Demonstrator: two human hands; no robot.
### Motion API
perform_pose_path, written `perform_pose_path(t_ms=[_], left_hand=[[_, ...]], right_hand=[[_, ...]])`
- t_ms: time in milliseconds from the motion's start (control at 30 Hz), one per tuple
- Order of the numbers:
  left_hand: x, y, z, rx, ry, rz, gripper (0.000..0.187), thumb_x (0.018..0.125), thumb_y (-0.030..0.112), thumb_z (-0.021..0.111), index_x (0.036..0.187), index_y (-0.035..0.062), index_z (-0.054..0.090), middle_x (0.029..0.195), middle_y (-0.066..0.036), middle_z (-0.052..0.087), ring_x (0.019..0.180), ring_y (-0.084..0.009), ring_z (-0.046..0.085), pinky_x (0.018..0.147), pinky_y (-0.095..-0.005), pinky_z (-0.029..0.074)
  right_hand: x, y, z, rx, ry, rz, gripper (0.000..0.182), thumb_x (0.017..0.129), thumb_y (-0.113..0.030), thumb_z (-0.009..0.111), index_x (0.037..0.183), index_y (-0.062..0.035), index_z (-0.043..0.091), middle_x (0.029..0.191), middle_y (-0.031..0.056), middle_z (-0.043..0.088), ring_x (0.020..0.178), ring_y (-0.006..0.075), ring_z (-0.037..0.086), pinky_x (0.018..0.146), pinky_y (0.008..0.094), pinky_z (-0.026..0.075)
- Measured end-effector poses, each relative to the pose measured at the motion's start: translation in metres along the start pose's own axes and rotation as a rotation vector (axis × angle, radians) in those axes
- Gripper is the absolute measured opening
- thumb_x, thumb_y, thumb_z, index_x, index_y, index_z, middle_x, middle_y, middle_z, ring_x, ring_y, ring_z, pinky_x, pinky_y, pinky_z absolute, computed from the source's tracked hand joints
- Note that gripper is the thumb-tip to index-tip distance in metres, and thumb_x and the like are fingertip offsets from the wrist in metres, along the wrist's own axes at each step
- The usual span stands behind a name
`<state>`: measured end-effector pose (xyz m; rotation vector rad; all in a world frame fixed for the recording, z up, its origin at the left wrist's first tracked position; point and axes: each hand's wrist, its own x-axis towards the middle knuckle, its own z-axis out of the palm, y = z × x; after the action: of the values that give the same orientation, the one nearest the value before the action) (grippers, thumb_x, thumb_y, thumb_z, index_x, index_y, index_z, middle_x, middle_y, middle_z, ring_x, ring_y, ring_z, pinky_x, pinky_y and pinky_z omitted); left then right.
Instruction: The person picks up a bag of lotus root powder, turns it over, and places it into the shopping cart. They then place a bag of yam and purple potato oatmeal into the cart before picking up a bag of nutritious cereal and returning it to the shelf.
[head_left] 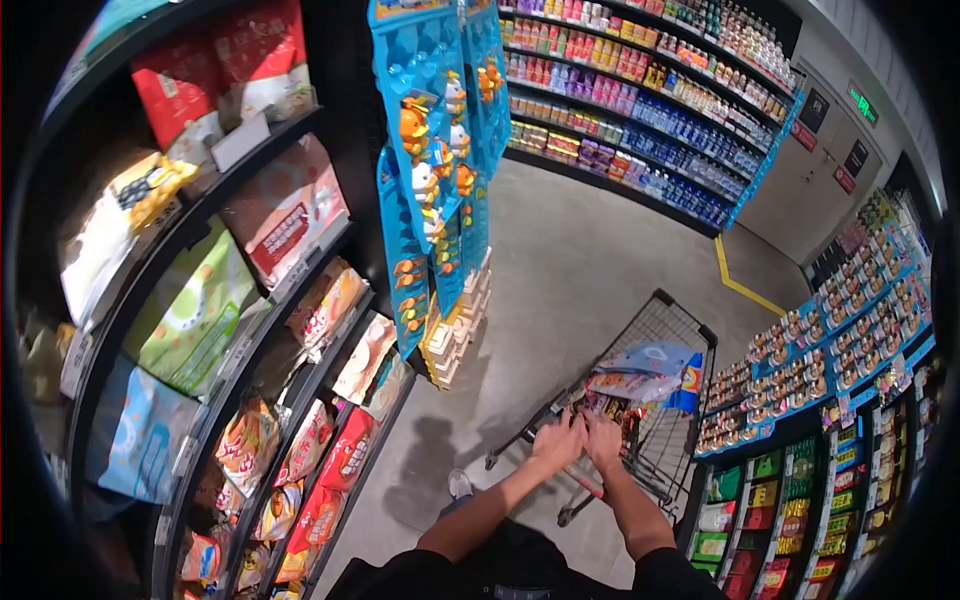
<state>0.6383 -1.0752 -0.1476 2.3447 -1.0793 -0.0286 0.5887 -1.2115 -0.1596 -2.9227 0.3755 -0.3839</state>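
My left hand (556, 441) and my right hand (603, 439) rest side by side, both closed on the handle of a black wire shopping cart (680, 330). The cart stands in the aisle ahead of me. It holds several packaged goods (640, 372), among them a pale blue bag and colourful packets. My forearms reach down from a black short-sleeved top.
Dark shelves of snack bags (300, 440) line the left. A blue hanging display of toys (432, 170) stands ahead on the left, with stacked boxes at its foot. Shelves of packaged goods (840, 340) run along the right, and bottle shelves (640, 100) along the far wall. Grey floor (580, 250) lies between.
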Motion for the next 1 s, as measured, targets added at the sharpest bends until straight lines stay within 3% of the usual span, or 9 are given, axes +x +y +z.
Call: perform_pose_path(t_ms=[33,433,533,600,667,733,800,933,1000], left_hand=[[0.005,-0.006,0.008,0.000,0.079,0.066,0.036,0.086,0.024,0.057,0.116,0.0035,0.053,0.092,-0.016,0.057,0.066,-0.0315,0.065,0.050,-0.0433,0.051],[0.037,-0.011,-0.017,-0.052,-0.216,-0.052,0.057,0.087,0.024,0.055,0.137,0.0048,0.036,0.104,-0.017,0.057,0.073,-0.0322,0.067,0.058,-0.0447,0.052],[0.032,-0.012,-0.026,-0.137,-0.071,-0.080,0.046,0.085,0.023,0.057,0.127,0.0051,0.049,0.105,-0.015,0.060,0.070,-0.0296,0.067,0.056,-0.0426,0.051],[0.029,-0.016,-0.033,-0.022,0.437,0.238,0.026,0.080,0.019,0.062,0.101,0.0035,0.058,0.092,-0.011,0.060,0.064,-0.0263,0.063,0.049,-0.0371,0.048],[0.030,-0.015,-0.028,-0.157,0.468,0.128,0.019,0.076,0.015,0.063,0.092,0.0030,0.061,0.085,-0.007,0.061,0.061,-0.0228,0.062,0.048,-0.0327,0.046],[0.027,-0.019,-0.024,-0.169,0.414,0.063,0.027,0.075,0.019,0.064,0.097,0.0037,0.062,0.092,-0.010,0.067,0.064,-0.0246,0.064,0.052,-0.0364,0.049],[0.025,-0.014,-0.027,-0.143,0.291,0.073,0.026,0.074,0.019,0.064,0.094,0.0036,0.062,0.083,-0.008,0.064,0.062,-0.0250,0.063,0.052,-0.0370,0.048],[0.016,-0.011,-0.022,-0.071,0.341,0.089,0.028,0.076,0.024,0.062,0.096,0.0037,0.063,0.076,-0.006,0.057,0.062,-0.0223,0.060,0.052,-0.0365,0.044],[0.015,-0.011,-0.013,-0.057,0.437,0.056,0.025,0.076,0.025,0.063,0.091,0.0052,0.062,0.074,-0.006,0.055,0.061,-0.0233,0.059,0.054,-0.0371,0.043]], right_hand=[[0.006,0.004,-0.002,0.045,-0.011,-0.028,0.029,0.090,-0.033,0.054,0.110,-0.0160,0.066,0.081,0.0181,0.065,0.075,0.0354,0.065,0.064,0.0457,0.051],[0.039,0.012,0.011,0.125,-0.016,-0.025,0.022,0.086,-0.024,0.057,0.101,-0.0113,0.067,0.086,0.0128,0.068,0.080,0.0302,0.064,0.068,0.0412,0.051],[0.035,0.008,0.016,0.196,-0.066,-0.070,0.026,0.085,-0.023,0.057,0.106,-0.0111,0.067,0.093,0.0135,0.068,0.087,0.0314,0.064,0.073,0.0413,0.050],[0.041,0.006,0.025,0.209,0.045,-0.005,0.023,0.084,-0.019,0.060,0.104,-0.0119,0.068,0.090,0.0123,0.068,0.087,0.0318,0.063,0.072,0.0420,0.050],[0.043,0.001,0.026,0.225,0.056,-0.072,0.021,0.087,-0.018,0.059,0.104,-0.0101,0.068,0.091,0.0131,0.068,0.086,0.0327,0.063,0.072,0.0423,0.050],[0.045,-0.004,0.024,0.232,0.078,-0.109,0.020,0.089,-0.018,0.057,0.103,-0.0083,0.068,0.092,0.0139,0.069,0.086,0.0335,0.063,0.072,0.0426,0.050],[0.043,-0.010,0.018,0.276,0.085,-0.016,0.021,0.093,-0.017,0.053,0.103,-0.0054,0.068,0.093,0.0151,0.069,0.085,0.0351,0.064,0.072,0.0438,0.049],[0.039,-0.013,-0.005,0.253,-0.186,0.048,0.030,0.098,-0.023,0.046,0.117,-0.0044,0.060,0.097,0.0180,0.068,0.087,0.0382,0.064,0.070,0.0452,0.049],[0.035,0.015,0.020,0.309,-0.138,-0.133,0.034,0.100,-0.026,0.042,0.125,-0.0056,0.055,0.100,0.0202,0.067,0.086,0.0406,0.063,0.068,0.0471,0.048]])
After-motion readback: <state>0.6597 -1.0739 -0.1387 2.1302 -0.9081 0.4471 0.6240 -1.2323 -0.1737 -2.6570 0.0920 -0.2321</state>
